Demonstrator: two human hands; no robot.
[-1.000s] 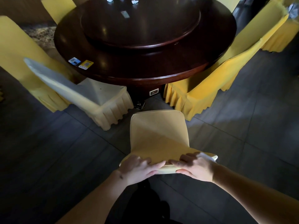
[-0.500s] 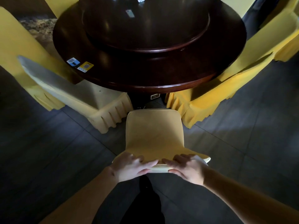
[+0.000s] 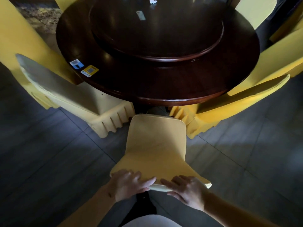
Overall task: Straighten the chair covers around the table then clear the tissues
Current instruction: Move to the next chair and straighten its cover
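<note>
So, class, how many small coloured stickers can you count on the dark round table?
2. A blue sticker and a yellow sticker lie side by side near the table's left edge. Its far side is cut off, so more may be hidden.

My thumbs are hidden under the chair cover (image 3: 157,148) top; the table (image 3: 164,86) hides the neighbouring seats (a white scrap (image 3: 153,1), too small to identify).
</note>
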